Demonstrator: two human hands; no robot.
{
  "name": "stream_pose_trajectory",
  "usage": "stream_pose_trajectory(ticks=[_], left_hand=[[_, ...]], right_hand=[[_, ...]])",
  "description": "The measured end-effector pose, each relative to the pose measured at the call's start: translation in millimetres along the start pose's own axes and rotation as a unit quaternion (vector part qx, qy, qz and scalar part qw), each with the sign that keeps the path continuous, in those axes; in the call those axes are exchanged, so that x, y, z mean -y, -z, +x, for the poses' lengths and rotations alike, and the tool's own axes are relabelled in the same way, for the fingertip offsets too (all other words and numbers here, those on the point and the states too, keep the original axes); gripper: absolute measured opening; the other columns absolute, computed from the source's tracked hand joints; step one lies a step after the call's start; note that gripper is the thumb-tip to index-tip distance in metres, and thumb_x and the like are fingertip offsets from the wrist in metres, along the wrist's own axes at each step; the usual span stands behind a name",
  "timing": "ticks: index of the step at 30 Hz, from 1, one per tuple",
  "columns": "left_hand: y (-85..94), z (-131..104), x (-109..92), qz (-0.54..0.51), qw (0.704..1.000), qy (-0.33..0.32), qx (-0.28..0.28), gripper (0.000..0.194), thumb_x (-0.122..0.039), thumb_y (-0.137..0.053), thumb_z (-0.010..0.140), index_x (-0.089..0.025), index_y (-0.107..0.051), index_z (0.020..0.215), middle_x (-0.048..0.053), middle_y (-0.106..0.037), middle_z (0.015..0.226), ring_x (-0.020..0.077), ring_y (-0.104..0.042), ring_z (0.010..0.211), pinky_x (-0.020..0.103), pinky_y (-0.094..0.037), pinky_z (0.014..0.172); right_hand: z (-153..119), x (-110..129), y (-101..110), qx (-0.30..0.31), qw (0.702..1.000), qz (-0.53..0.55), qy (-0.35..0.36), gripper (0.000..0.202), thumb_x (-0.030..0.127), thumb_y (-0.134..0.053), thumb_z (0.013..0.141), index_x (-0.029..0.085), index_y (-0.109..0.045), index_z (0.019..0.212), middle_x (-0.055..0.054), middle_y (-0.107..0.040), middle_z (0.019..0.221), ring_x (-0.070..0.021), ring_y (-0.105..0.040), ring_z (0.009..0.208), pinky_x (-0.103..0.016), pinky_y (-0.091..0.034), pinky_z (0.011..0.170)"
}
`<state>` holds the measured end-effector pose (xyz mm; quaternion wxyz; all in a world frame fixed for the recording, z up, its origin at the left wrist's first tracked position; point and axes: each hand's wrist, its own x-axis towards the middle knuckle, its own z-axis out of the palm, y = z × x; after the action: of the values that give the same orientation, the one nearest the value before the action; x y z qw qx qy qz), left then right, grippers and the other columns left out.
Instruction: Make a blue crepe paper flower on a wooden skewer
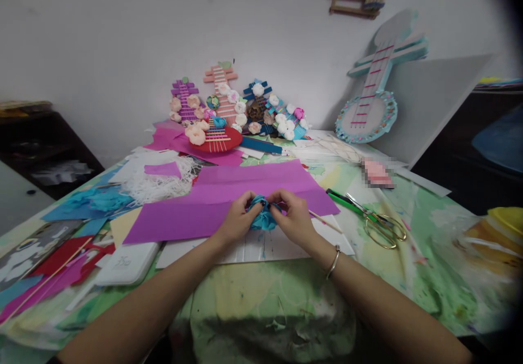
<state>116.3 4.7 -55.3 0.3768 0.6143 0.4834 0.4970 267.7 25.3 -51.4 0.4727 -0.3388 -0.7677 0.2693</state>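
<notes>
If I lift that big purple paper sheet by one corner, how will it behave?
The purple sheet looks thin and creased, so it would probably droop and bend rather than stay flat. It seems very light, likely sliding easily if pushed. Both hands, left hand and right hand, with the blue paper flower, rest over it, so it may snag.

Craft workshop: coloured paper (pixel 229 200), scissors (pixel 378 219)

Both forearms reach forward from the lower corners and converge at the middle. The left hand (pixel 236 220) and right hand (pixel 292 217) sit just beside each other, knuckles up, fingers curled inward toward one shared pinch between them. The fingertips appear closed, though they are partly hidden. The right wrist is slightly bent and wears a thin bangle.
</notes>
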Motion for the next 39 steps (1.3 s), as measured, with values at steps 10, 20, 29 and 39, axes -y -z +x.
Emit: stream_pose_trajectory(ticks=[10, 20, 29, 39], left_hand=[[-1.5, -1.6, 0.9, -0.048, 0.999, 0.007, 0.025, 0.028, -0.044, -0.054, 0.078, -0.017, -0.049, 0.073, -0.004, -0.044, 0.063, 0.0090, -0.040, 0.056, 0.020, -0.034, 0.051], [-0.5, -1.0, -2.3, -0.075, 0.996, 0.036, 0.011, 0.032, -0.048, -0.057, 0.075, -0.016, -0.053, 0.075, -0.002, -0.050, 0.065, 0.0096, -0.046, 0.058, 0.020, -0.037, 0.050], [-1.3, -3.3, -4.0, -0.100, 0.994, 0.027, 0.021, 0.026, -0.038, -0.063, 0.072, -0.014, -0.056, 0.081, 0.000, -0.055, 0.071, 0.0108, -0.050, 0.062, 0.021, -0.041, 0.055], [-0.1, -1.7, 0.0, -0.138, 0.989, 0.042, 0.029, 0.022, -0.025, -0.071, 0.063, -0.014, -0.060, 0.077, 0.002, -0.059, 0.071, 0.0127, -0.055, 0.066, 0.024, -0.045, 0.060]], right_hand=[[0.7, -2.2, -5.2, 0.008, 0.984, 0.147, -0.104, 0.031, 0.013, -0.052, 0.068, 0.020, -0.049, 0.098, -0.003, -0.057, 0.094, -0.0121, -0.054, 0.075, -0.027, -0.046, 0.066], [2.0, 0.0, -3.8, 0.028, 0.967, 0.218, -0.129, 0.034, 0.013, -0.054, 0.064, 0.019, -0.052, 0.097, -0.003, -0.056, 0.095, -0.0128, -0.053, 0.080, -0.025, -0.044, 0.067], [2.5, -0.4, -3.9, 0.016, 0.963, 0.232, -0.139, 0.017, 0.021, -0.058, 0.068, 0.017, -0.057, 0.084, -0.001, -0.057, 0.079, -0.0114, -0.053, 0.071, -0.024, -0.043, 0.064], [4.1, -2.4, -1.8, 0.019, 0.970, 0.204, -0.129, 0.014, 0.025, -0.061, 0.070, 0.016, -0.059, 0.081, -0.001, -0.059, 0.072, -0.0111, -0.055, 0.064, -0.023, -0.045, 0.058]])
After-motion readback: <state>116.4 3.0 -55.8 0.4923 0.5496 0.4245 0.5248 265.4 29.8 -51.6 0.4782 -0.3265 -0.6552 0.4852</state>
